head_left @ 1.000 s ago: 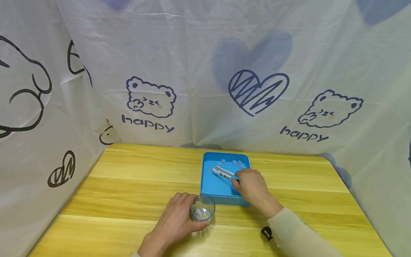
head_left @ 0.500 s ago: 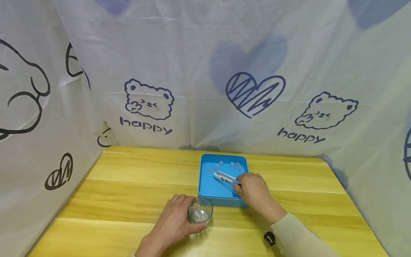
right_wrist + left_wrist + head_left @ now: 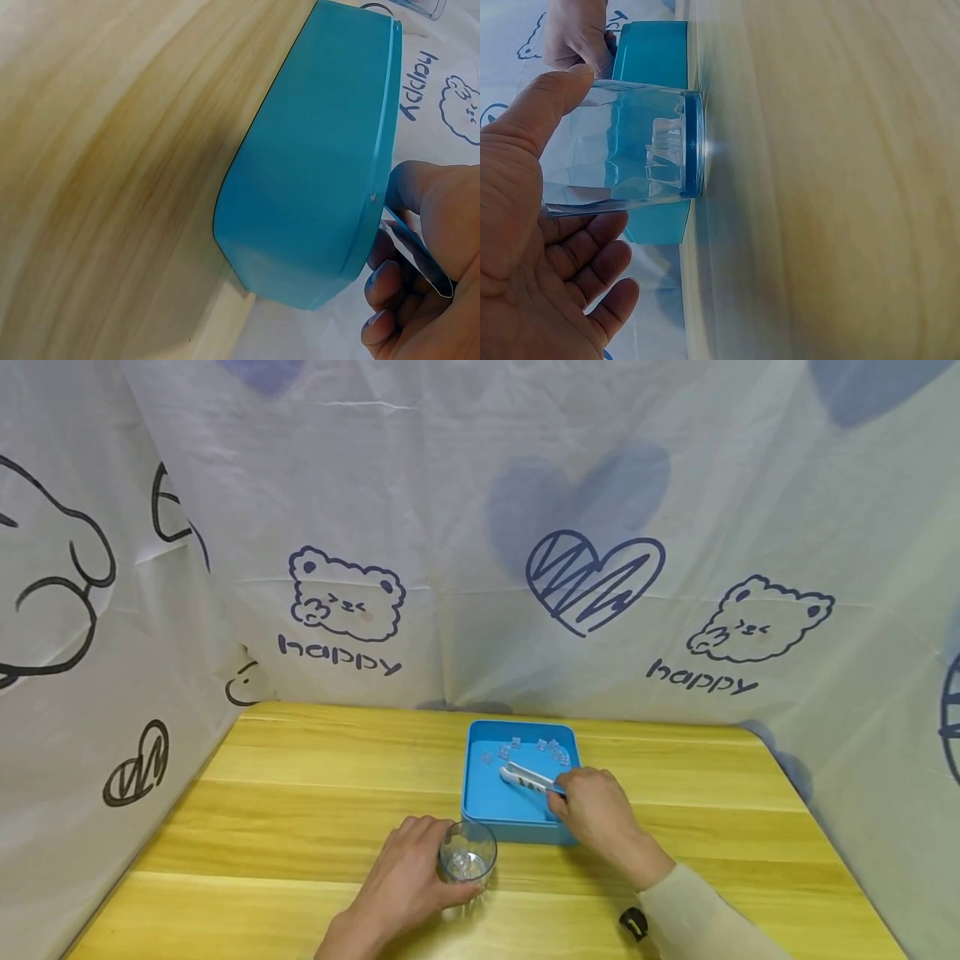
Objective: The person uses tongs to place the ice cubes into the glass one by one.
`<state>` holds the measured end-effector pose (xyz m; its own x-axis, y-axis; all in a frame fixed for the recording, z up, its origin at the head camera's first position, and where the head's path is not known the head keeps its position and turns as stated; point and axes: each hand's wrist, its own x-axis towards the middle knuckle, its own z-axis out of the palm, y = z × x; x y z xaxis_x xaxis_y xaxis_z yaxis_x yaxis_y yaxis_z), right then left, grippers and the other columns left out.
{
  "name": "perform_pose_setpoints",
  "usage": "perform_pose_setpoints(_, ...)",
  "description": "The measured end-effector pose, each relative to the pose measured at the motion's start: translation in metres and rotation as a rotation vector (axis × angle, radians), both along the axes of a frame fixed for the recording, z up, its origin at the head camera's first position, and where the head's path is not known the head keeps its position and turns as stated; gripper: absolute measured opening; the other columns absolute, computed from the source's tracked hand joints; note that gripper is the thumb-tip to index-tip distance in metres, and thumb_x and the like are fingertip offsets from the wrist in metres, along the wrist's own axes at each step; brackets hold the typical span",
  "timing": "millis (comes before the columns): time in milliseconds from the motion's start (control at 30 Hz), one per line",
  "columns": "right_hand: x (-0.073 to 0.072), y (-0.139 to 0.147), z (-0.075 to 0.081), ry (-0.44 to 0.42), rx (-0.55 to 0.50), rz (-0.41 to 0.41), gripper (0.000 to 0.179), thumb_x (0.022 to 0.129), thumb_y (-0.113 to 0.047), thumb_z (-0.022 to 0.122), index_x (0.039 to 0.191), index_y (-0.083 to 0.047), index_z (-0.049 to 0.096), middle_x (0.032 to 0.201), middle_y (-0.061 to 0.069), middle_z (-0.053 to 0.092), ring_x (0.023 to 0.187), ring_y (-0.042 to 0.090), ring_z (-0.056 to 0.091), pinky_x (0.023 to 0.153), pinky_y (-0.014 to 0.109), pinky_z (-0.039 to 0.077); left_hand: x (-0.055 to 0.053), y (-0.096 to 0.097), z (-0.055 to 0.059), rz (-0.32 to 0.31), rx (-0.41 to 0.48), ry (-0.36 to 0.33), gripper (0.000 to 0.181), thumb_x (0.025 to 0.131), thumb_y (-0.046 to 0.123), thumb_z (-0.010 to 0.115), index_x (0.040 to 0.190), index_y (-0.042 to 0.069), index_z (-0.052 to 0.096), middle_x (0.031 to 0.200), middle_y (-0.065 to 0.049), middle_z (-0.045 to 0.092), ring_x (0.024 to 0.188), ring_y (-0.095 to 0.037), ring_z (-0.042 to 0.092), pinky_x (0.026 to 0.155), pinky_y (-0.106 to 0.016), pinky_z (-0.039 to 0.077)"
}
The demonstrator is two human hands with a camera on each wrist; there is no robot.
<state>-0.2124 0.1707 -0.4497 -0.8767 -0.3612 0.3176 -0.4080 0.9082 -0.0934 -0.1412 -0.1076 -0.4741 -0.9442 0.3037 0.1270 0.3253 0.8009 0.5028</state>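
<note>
My left hand [image 3: 401, 877] holds a clear drinking glass [image 3: 468, 839] upright on the table, thumb on one side and fingers on the other. Several clear cubes [image 3: 665, 150] lie in the bottom of the glass. Behind it stands a shallow blue box [image 3: 517, 832], with several more clear cubes [image 3: 504, 752] scattered toward its back. Over the box's right side, my right hand [image 3: 603, 818] pinches a pair of white tongs [image 3: 527, 778]. Their tips point left, just in front of the cubes; I see no cube between them. The right wrist view hides the tips behind the box wall.
A small black object [image 3: 634, 924] lies on the wooden table [image 3: 300, 793] near my right sleeve [image 3: 705, 914]. A printed white cloth [image 3: 450, 468] hangs behind the table and along its sides.
The tongs have drawn slightly toward me and to the right within the box, away from the cubes. The head view has shifted a little. My left hand stays on the glass.
</note>
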Motion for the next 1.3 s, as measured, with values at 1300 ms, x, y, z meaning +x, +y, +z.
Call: perform_pose_setpoints(1300, 0.04, 0.008, 0.017, 0.066, -0.174, 0.086, 0.011, 0.09, -0.016, 0.082, 0.094, -0.007, 0.08, 0.092, 0.006, 0.079, 0.084, 0.023, 0.074, 0.08, 0.045, 0.062, 0.0, -0.002, -0.001, 0.003, 0.0, 0.013, 0.077, 0.073, 0.058, 0.09, 0.128, 0.009, 0.068, 0.114, 0.001, 0.067, 0.106, -0.017, 0.054, 0.095, -0.046, 0.049)
